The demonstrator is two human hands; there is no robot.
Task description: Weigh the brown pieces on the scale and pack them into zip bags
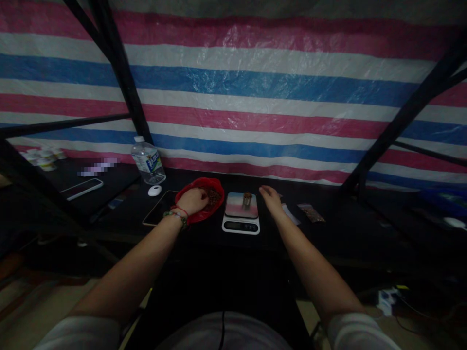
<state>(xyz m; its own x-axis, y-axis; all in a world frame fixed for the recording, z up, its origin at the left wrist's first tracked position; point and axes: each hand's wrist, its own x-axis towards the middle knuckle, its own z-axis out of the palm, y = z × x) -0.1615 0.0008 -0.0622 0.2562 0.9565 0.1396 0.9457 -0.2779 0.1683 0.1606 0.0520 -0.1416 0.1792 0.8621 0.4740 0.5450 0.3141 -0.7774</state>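
Note:
My left hand point(194, 200), with beaded and red bracelets at the wrist, is inside a red bowl point(218, 186) that holds small brown pieces point(213, 197). Its fingers are curled together, and what they pinch, if anything, is hidden. To the right of the bowl stands a white kitchen scale point(241, 234) with a shiny weighing plate point(233, 210). A small metal cup point(247, 201) heaped with brown pieces sits upright on that plate. Just right of the scale, my right hand point(270, 196) is over the black table with fingers stretched out, holding nothing visible.
A tablet-like device point(157, 209) lies partly under the red bowl. Behind it are a white mouse-shaped object point(154, 190) and a clear plastic bottle point(148, 163). A small bag of brown pieces point(311, 213) and a white packet point(291, 214) lie right. Black frame posts point(127, 82) flank the table.

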